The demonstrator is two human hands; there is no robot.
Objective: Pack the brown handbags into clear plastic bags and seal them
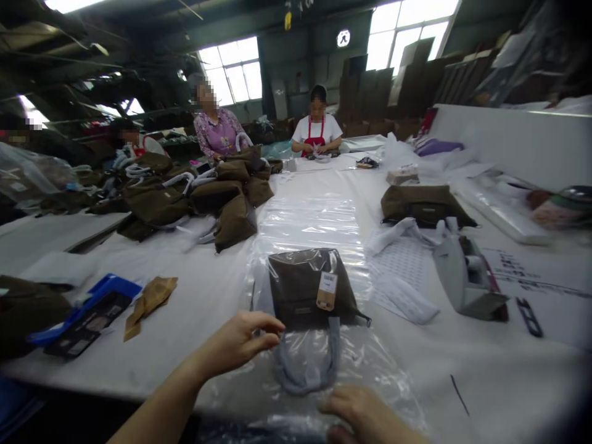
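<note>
A dark olive-brown bag (309,287) with a tan hang tag (327,291) lies flat inside a long clear plastic sleeve (309,222) on the white table (139,364). Its grey strap (308,370) loops toward me under the film. My left hand (235,342) hovers at the left of the bag's lower corner, fingers slightly curled over the plastic, holding nothing I can see. My right hand (363,413) rests at the near edge of the sleeve, below the strap. Its fingers curl against the film, and whether they grip it is hard to see.
Several olive bags with white handles are heaped at the far left of the table, where co-workers sit. Another olive bag, a grey open case, white sheets and a blue tray with dark packets lie near me. Cardboard stands at the back.
</note>
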